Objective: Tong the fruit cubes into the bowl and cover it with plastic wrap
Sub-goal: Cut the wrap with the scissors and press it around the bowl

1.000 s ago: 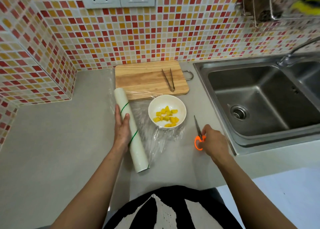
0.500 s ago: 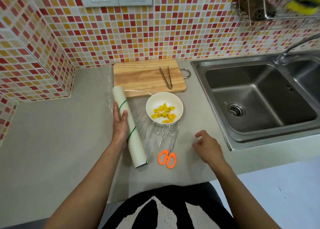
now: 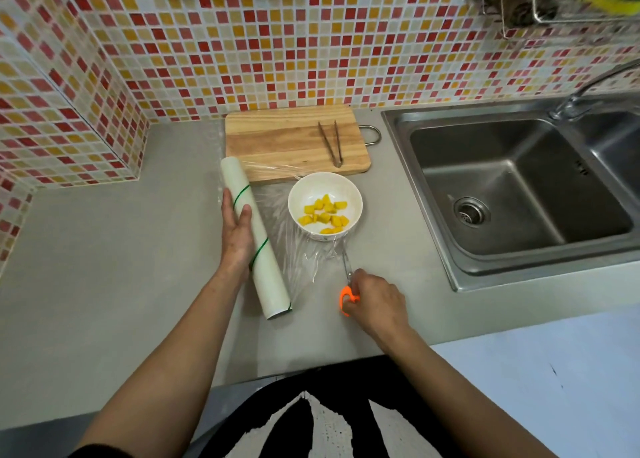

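The white bowl (image 3: 325, 205) of yellow fruit cubes (image 3: 325, 213) sits on the grey counter (image 3: 104, 267) just right of the left hand (image 3: 236, 231) and just beyond the right hand (image 3: 375, 302), with a sheet of plastic wrap (image 3: 298, 250) stretched from the roll (image 3: 254, 234) over and under its near side. Beyond the bowl lies a wooden cutting board (image 3: 294, 142) with metal tongs (image 3: 331, 142) on it; a steel sink (image 3: 519, 187) is set into the counter far to the right of both hands, and red, orange and cream mosaic tiles (image 3: 311, 49) cover the walls behind. The left hand rests flat on the roll, fingers straight and together, pressing it to the counter. The right hand is curled around the orange handles of the scissors (image 3: 347, 284), whose blades point toward the bowl at the edge of the wrap. Half a second ago the scissors lay on the counter untouched and the right hand hovered empty to their right; the left hand has stayed on the roll.
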